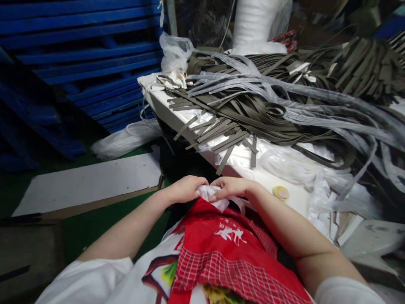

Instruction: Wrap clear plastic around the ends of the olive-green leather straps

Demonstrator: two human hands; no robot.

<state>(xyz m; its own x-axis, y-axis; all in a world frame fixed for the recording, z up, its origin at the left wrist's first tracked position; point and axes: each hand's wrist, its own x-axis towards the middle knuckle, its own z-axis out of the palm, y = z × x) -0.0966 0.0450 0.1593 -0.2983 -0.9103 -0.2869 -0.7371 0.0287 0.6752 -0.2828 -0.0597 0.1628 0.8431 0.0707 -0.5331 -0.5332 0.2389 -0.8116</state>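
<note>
Close in front of my body, both hands meet over a bunched piece of thin white plastic [222, 204]. My left hand [189, 188] pinches its left side, fingertips curled in and partly hidden. From the right, my right hand [233, 187] grips the same plastic with thumb and fingers bent. A loose strip of it trails to the right below that hand. Right beneath the plastic is the red apron [221, 234], with a white print and a checked pocket. Beyond my hands, many flat dark grey-green straps [249, 116] lie heaped on the white table [171, 110].
Translucent plastic strips [303, 101] drape over the straps. A yellow tape roll [281, 193] rests near the table edge. Behind stands a white wrapped roll [255, 25]. Blue pallets [95, 50] are stacked at left, above a white board [91, 181] and a plastic bundle [126, 137] on the green floor.
</note>
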